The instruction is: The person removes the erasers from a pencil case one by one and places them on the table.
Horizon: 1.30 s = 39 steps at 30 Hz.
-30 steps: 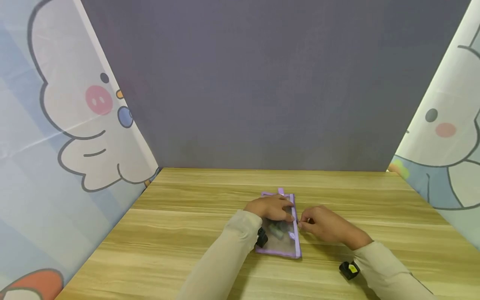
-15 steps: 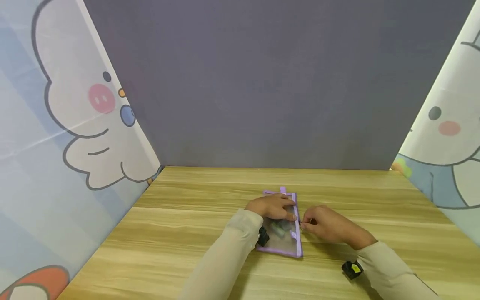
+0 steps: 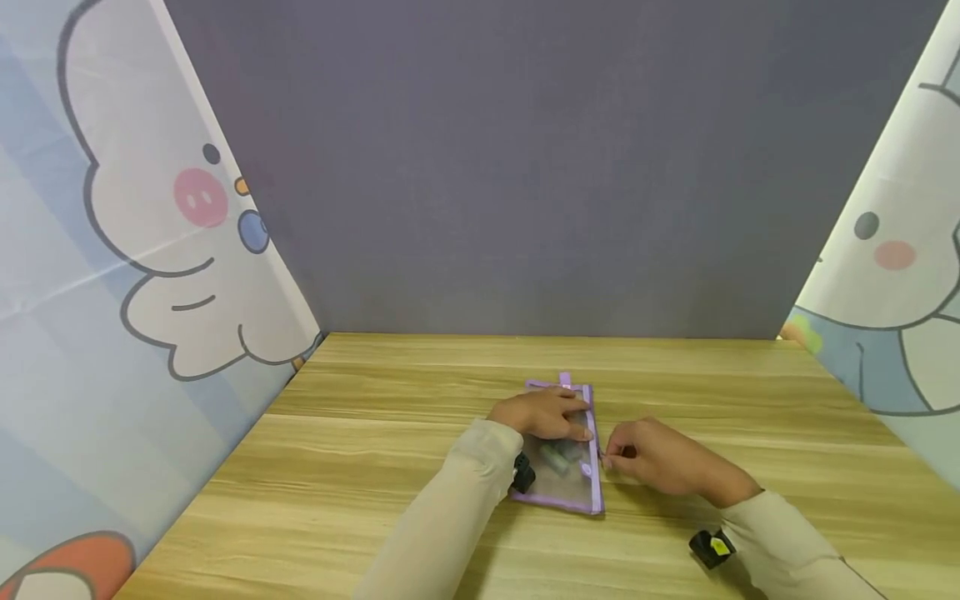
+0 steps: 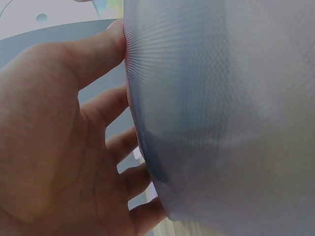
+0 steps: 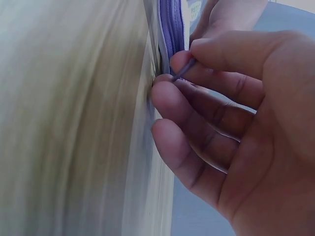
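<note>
A flat translucent zip pouch [image 3: 558,492] with purple edging lies on the table in the head view, a greenish item [image 3: 553,458] showing through it. My left hand [image 3: 551,415] rests on the pouch's upper part, fingers spread toward the zipper edge. In the left wrist view, those fingers [image 4: 118,105] lie along the mesh sheet [image 4: 236,113]. Beside the pouch's right edge, my right hand [image 3: 660,458] pinches a thin purple zipper pull [image 5: 184,69] between thumb and forefinger. The purple zipper [image 5: 171,29] runs away from those fingertips in the right wrist view.
The wood-grain table [image 3: 360,450] extends on both sides of the pouch. A dark grey panel [image 3: 525,167] rises behind it, and cartoon-printed sheets [image 3: 150,333] stand left and right. A purple tab [image 3: 565,378] sticks out at the pouch's far end.
My right hand has slid slightly toward the near end of the pouch along its zipper edge, still pinching the pull. The left hand stays in place on the pouch.
</note>
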### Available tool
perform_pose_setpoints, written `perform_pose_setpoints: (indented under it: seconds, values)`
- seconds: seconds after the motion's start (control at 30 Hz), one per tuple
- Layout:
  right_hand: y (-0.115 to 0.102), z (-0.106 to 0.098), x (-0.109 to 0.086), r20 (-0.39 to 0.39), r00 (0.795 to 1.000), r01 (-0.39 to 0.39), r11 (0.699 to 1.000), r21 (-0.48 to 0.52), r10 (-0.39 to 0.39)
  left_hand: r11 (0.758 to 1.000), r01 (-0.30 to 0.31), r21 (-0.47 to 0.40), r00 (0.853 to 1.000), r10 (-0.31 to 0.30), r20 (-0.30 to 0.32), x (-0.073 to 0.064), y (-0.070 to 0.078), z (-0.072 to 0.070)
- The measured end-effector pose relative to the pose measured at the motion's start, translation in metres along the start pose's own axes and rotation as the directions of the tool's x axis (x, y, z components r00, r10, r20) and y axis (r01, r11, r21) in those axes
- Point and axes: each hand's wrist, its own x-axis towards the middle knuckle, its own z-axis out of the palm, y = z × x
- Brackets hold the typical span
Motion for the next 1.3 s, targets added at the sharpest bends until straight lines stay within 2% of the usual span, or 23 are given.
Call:
perform_pose_setpoints:
  seconds: [0.4, 0.57, 0.87, 1.3]
  values:
    - [-0.008, -0.002, -0.005, 0.081, 0.996, 0.027, 0.995, 0.101, -0.035, 0.999, -0.036, 0.028, 0.999, 0.036, -0.007, -0.002, -0.001, 0.001]
    - [-0.010, -0.003, -0.005, 0.105, 0.993, 0.041, 0.992, 0.123, -0.054, 0.999, -0.029, 0.025, 1.000, 0.030, -0.006, -0.002, -0.002, 0.002]
    - [-0.017, -0.004, -0.006, 0.175, 0.975, 0.096, 0.971, 0.219, -0.136, 0.999, -0.027, 0.028, 1.000, 0.028, -0.013, -0.001, -0.003, 0.002]
    - [-0.019, -0.006, -0.006, 0.223, 0.957, 0.130, 0.959, 0.253, -0.188, 0.999, -0.031, 0.031, 0.999, 0.031, -0.022, -0.003, -0.003, 0.002]
